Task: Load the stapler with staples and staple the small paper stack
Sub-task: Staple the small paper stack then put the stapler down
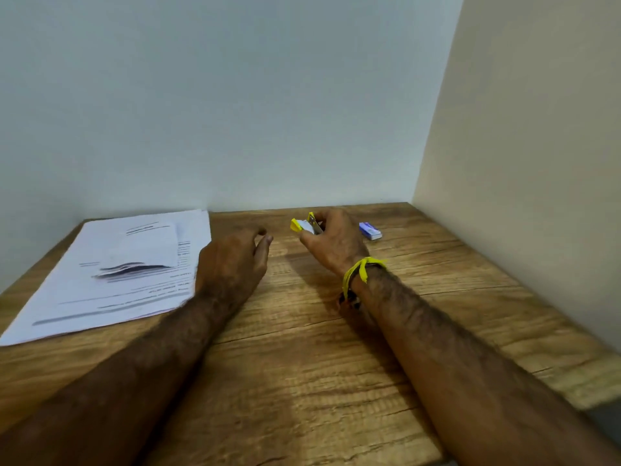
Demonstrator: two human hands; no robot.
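Two hands: right (331, 242) pinching a small yellow-and-metal stapler (307, 225), left (235, 260) loose-fingered, holding nothing.

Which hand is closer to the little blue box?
The right hand. It holds the yellow stapler just left of the little blue box. The left hand is farther left, beside the paper stack, with the right hand between it and the box.

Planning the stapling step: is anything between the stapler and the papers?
Only the left hand: it sits on the table between the stapler, held in the right hand, and the papers. Nothing else visible.
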